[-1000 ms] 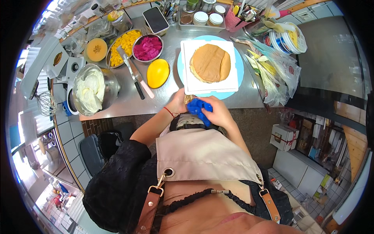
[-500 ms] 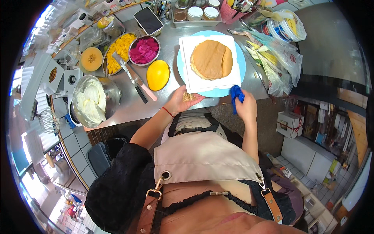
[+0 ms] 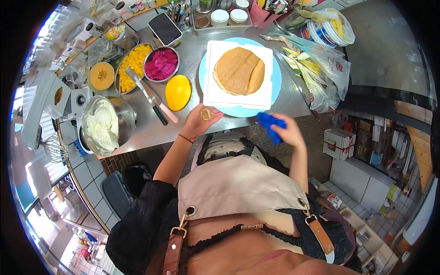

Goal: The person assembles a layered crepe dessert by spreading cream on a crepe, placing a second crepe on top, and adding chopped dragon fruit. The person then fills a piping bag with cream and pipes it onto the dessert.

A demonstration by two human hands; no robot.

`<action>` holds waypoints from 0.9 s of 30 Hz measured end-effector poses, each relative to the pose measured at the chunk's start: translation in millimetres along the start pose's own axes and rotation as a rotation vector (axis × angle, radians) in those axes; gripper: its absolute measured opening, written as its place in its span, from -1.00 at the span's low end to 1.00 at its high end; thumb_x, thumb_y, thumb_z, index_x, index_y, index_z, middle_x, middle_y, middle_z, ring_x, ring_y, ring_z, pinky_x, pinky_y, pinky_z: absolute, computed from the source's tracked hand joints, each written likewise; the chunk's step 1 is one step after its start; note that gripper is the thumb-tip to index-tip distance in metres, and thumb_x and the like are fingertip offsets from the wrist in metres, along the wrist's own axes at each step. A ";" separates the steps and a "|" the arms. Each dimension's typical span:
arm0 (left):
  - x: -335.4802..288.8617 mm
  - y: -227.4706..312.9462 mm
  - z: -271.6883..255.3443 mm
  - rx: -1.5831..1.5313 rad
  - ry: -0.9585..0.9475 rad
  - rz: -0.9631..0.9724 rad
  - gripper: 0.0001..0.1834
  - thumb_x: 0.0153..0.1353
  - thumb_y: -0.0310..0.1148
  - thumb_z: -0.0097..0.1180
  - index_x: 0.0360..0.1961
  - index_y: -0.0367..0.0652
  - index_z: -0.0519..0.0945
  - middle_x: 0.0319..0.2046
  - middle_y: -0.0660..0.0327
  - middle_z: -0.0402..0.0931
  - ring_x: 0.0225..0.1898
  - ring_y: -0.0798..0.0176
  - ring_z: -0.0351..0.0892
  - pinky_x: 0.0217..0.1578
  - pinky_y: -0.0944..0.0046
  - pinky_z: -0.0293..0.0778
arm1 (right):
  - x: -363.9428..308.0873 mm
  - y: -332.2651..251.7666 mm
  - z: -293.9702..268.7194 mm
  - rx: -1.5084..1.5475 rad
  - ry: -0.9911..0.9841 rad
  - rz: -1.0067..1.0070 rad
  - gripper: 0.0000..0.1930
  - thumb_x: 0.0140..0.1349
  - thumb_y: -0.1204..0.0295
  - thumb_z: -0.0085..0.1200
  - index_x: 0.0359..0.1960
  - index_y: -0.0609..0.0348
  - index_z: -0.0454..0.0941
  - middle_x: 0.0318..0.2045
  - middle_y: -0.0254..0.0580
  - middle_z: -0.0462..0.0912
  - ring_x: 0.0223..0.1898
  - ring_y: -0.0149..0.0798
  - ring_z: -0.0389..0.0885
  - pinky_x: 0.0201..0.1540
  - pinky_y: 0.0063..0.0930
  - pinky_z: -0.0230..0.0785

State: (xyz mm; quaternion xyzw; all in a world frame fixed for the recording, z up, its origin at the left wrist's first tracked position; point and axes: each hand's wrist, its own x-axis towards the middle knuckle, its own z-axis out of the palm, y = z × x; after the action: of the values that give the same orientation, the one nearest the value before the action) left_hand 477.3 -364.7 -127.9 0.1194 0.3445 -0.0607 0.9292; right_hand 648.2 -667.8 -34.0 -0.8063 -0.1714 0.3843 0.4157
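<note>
My left hand [image 3: 198, 121] is just off the front edge of the worktop, palm up and cupped, with a small clump of light-brown crumbs [image 3: 207, 114] in it. To its right, my right hand [image 3: 289, 133] grips a bunched blue cloth [image 3: 273, 126] in front of the counter edge. Beyond both hands a round brown-topped cake layer [image 3: 239, 71] lies on a square white board [image 3: 215, 98]. That board rests on a round light-blue turntable [image 3: 276, 85]. A peeled yellow mango half [image 3: 178, 92] lies left of the turntable.
A mixer bowl of whipped cream [image 3: 101, 123], two spatulas [image 3: 156, 101], a bowl of diced mango [image 3: 134, 62] and a bowl of magenta fruit [image 3: 161, 64] stand left. Plastic bags [image 3: 327, 78] with peelings lie right. A tray of jars [image 3: 222, 28] sits at the back.
My right hand has drawn the blue cloth back from the turntable's edge toward me. My left hand has turned more palm up, showing the crumbs more fully. The view has shifted slightly.
</note>
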 end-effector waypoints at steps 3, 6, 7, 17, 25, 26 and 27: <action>0.6 -9.9 -9.6 -0.137 0.017 0.040 -0.63 0.38 -0.26 -0.20 -0.15 -0.43 0.45 -0.16 -0.10 0.51 -0.03 -0.11 0.54 0.11 -0.05 0.49 | 25.5 4.2 -40.8 0.115 0.297 -0.108 -0.61 0.16 0.59 0.17 0.07 0.26 0.54 0.02 -0.12 0.61 0.01 -0.26 0.58 0.09 -0.37 0.42; 1.6 -3.1 2.5 -0.048 0.106 0.123 -0.70 0.34 -0.29 -0.16 -0.27 -0.33 0.50 -0.31 0.00 0.56 -0.15 -0.02 0.59 0.01 0.02 0.55 | 84.8 -0.9 -53.8 -0.076 0.426 -0.303 -0.59 0.16 0.54 0.17 0.09 0.19 0.54 -0.02 -0.04 0.59 0.01 -0.15 0.58 0.11 -0.37 0.37; 3.2 2.0 -4.0 -0.025 0.112 0.159 -0.71 0.34 -0.29 -0.16 -0.28 -0.30 0.50 -0.33 0.03 0.57 -0.17 0.01 0.60 0.00 0.03 0.55 | 100.8 -9.7 -53.0 -0.116 0.449 -0.320 -0.58 0.14 0.52 0.17 0.09 0.09 0.56 -0.08 -0.03 0.59 -0.02 -0.08 0.58 0.08 -0.35 0.38; 8.1 -48.9 38.5 -0.085 0.189 0.026 -0.63 0.37 -0.21 -0.17 0.00 -0.22 0.51 -0.06 0.09 0.57 0.00 0.12 0.55 0.09 0.11 0.46 | 53.7 -45.1 16.7 -0.617 0.343 -0.114 -0.56 0.12 0.43 0.08 0.10 0.11 0.48 -0.11 0.03 0.54 -0.10 0.12 0.57 -0.08 -0.11 0.46; 12.1 -78.6 56.8 -0.070 0.028 -0.133 -0.61 0.38 -0.23 -0.20 0.00 -0.32 0.49 -0.09 0.04 0.58 -0.01 0.07 0.56 0.05 0.12 0.52 | 0.1 -26.4 55.8 -0.017 -0.198 -0.415 -0.56 0.07 0.50 0.20 0.06 0.15 0.55 -0.09 -0.03 0.60 -0.01 -0.03 0.57 0.07 -0.29 0.39; 12.0 -81.5 51.7 -0.140 0.058 -0.145 -0.62 0.37 -0.24 -0.19 -0.03 -0.32 0.50 -0.12 0.04 0.59 -0.04 0.07 0.57 0.04 0.12 0.52 | 2.7 -15.1 32.2 -0.003 -0.264 -0.382 -0.54 0.05 0.51 0.23 0.06 0.15 0.55 -0.05 -0.05 0.61 0.02 -0.09 0.57 0.12 -0.31 0.37; 15.3 -86.3 42.2 -0.212 0.087 -0.156 -0.63 0.36 -0.25 -0.18 -0.05 -0.33 0.51 -0.14 0.04 0.59 -0.06 0.08 0.58 0.03 0.12 0.52 | 4.2 -6.2 8.3 0.021 -0.231 -0.326 -0.57 0.08 0.53 0.19 0.06 0.16 0.57 -0.04 -0.05 0.62 0.02 -0.13 0.57 0.13 -0.29 0.37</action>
State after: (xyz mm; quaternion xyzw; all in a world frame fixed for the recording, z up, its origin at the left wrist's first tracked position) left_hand 498.5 -459.6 -122.5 -0.0043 0.3970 -0.0909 0.9133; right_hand 644.8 -657.1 -34.0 -0.7142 -0.3421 0.4035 0.4584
